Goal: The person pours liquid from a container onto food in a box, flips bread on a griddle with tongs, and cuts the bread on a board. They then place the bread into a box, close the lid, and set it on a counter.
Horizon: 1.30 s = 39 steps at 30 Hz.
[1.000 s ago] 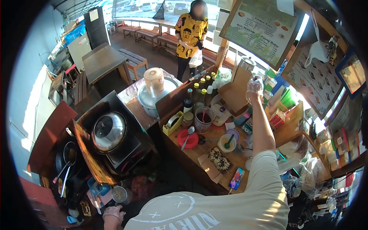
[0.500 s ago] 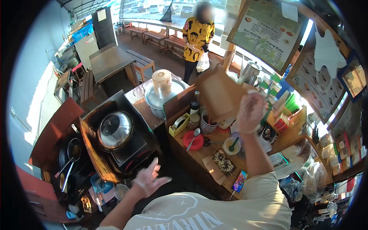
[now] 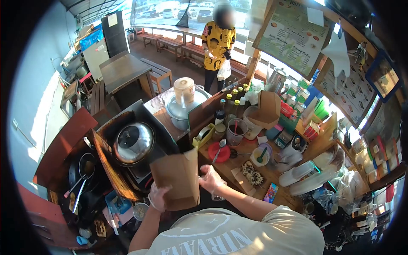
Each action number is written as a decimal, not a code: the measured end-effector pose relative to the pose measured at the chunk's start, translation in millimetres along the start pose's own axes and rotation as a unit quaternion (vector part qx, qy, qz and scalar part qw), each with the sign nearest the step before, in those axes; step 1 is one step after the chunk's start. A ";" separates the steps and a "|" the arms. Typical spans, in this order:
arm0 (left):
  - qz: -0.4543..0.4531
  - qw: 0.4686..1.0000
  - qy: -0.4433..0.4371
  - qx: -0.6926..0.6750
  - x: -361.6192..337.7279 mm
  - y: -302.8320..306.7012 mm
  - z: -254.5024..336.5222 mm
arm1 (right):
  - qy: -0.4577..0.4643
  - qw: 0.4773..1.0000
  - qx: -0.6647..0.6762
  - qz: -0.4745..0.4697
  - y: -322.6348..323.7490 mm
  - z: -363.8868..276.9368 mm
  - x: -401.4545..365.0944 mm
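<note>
An opened brown cardboard food box (image 3: 175, 180) is held upright in front of my chest, partly blurred by motion. My left hand (image 3: 158, 196), in a clear plastic glove, grips its left lower side. My right hand (image 3: 211, 178), also gloved, has its fingers at the box's right edge. Just right of the hands, another opened box with shredded, dark-and-pale topped food (image 3: 251, 173) lies on the wooden counter (image 3: 231, 163). Beside it lies a phone (image 3: 270, 192) with a lit screen.
A lidded pan (image 3: 134, 143) sits on the stove at left. A red lid with a spoon (image 3: 219, 152), a tub with a green spoon (image 3: 260, 156), bottles (image 3: 229, 104) and more cardboard boxes (image 3: 267, 109) crowd the counter. A person (image 3: 219, 44) stands beyond it holding a bag.
The cardboard box has come down and left from above the counter to in front of my chest. My right hand moved with it, and my left hand has closed on its side.
</note>
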<state>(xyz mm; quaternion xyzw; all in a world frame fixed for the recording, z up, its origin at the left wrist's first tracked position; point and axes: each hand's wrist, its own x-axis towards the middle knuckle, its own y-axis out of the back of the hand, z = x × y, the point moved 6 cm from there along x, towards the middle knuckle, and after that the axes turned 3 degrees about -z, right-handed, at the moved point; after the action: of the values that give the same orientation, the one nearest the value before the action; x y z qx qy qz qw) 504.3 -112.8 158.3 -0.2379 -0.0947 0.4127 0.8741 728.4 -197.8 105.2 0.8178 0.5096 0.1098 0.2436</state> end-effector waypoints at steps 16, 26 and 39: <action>0.136 0.975 0.007 0.177 -254.3 174.0 48.1 | 0.456 0.801 -0.249 -0.298 -224.8 -232.0 -74.5; 0.383 0.540 0.196 0.724 -515.7 632.6 85.6 | 0.357 0.823 -0.348 -0.271 -412.4 -284.8 -156.5; 0.203 0.476 0.212 0.829 -511.0 713.6 72.2 | 0.307 0.779 -0.489 -0.245 -439.0 -205.8 -181.3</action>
<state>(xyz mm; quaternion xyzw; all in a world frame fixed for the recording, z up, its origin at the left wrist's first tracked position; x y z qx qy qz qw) -332.3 -90.5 -115.7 0.5044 0.5304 0.4024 0.5498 215.1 -140.8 70.0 0.3594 0.6183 0.5260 0.4603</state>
